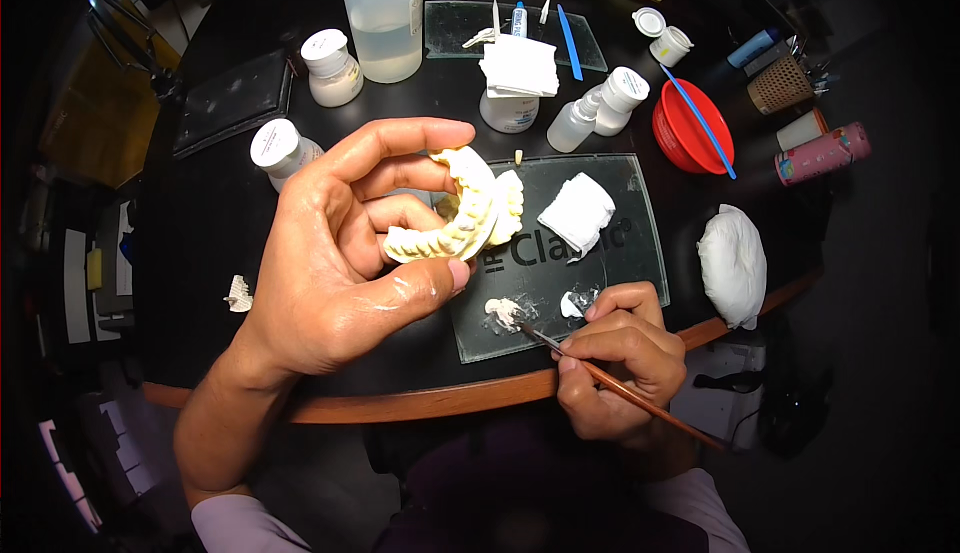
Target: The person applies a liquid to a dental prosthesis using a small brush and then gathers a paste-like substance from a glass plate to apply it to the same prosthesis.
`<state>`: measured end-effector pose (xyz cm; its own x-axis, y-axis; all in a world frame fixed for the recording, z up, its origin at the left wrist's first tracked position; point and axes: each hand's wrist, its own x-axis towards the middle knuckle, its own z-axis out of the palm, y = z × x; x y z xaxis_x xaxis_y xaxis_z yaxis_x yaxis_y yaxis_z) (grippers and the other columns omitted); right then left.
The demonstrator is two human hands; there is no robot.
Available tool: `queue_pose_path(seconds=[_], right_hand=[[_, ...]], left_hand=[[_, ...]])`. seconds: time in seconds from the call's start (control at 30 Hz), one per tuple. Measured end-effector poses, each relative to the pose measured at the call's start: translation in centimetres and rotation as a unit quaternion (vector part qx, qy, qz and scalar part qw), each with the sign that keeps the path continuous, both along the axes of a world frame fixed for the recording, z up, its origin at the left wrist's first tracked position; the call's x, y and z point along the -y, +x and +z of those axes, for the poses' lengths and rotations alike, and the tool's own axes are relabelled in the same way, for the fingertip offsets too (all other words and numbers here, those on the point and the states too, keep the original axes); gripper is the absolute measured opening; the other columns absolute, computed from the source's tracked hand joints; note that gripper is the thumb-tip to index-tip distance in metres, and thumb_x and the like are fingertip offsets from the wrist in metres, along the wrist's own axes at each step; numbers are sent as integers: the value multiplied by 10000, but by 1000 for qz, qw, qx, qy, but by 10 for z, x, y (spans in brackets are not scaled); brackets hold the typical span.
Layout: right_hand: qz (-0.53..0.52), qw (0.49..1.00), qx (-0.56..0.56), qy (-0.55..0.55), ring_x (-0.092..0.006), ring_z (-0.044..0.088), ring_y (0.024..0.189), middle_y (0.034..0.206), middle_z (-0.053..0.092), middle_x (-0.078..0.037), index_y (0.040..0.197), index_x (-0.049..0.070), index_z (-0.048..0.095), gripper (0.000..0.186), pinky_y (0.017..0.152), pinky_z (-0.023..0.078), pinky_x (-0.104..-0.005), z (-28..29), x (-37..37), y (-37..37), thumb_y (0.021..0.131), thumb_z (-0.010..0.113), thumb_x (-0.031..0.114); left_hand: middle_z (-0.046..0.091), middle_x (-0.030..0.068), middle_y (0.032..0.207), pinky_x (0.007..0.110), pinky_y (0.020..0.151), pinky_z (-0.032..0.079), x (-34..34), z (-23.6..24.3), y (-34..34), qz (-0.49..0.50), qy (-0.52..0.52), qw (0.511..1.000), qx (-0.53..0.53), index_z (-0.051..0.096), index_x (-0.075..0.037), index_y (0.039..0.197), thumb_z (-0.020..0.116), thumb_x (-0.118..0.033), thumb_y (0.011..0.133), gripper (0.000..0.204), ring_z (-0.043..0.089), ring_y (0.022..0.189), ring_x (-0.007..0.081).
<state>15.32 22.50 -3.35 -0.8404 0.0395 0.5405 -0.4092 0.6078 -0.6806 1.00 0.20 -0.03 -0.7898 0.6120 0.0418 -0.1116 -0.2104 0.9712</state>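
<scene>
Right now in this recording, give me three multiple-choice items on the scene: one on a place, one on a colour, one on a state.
1. Where does the brush tip rest?
A. in the red bowl
B. on the white paste on the glass slab
C. on the folded tissue

2. What colour is the bowl at the right of the table?
A. red
B. green
C. white

3. How is the dental cast held?
A. lying on the table
B. gripped in both hands
C. raised in the left hand alone

Answers:
1 B: the brush in the right hand touches the paste on the glass slab.
2 A: the bowl is red.
3 C: the left hand lifts the dental cast.
</scene>
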Motion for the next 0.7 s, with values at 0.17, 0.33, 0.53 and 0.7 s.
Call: queue_pose_path(seconds=[0.17,0.33,0.53,0.7], right_hand=[[4,1000,-5,24,-225,607,747,656,668,-26,792,64,718,143,685,507,-310,-2,0,-1,659,752,24],[-5,1000,2,17,-224,605,746,662,674,-29,790,66,717,138,686,508,-314,0,0,1,661,747,29],[1,1000,5,19,-225,605,749,658,670,-28,790,64,717,144,683,507,-313,0,1,-1,654,744,26],[-5,1000,14,16,-227,611,754,655,666,-27,784,61,718,141,675,504,-308,0,1,-1,651,742,21]], left_hand=[[658,196,1229,269,885,603,-1,2,1,-2,-7,1000,-7,437,125,1469,797,-18,752,815,702,1034,159],[654,196,1222,263,888,604,-1,1,2,-2,1,1000,-10,437,128,1467,811,-25,753,820,694,1043,157],[652,192,1214,260,892,603,0,4,4,-3,0,1000,-7,435,140,1462,818,-24,751,824,689,1034,151],[650,193,1222,261,896,603,-1,2,3,-10,8,1000,1,433,142,1462,806,2,748,817,690,1026,150]])
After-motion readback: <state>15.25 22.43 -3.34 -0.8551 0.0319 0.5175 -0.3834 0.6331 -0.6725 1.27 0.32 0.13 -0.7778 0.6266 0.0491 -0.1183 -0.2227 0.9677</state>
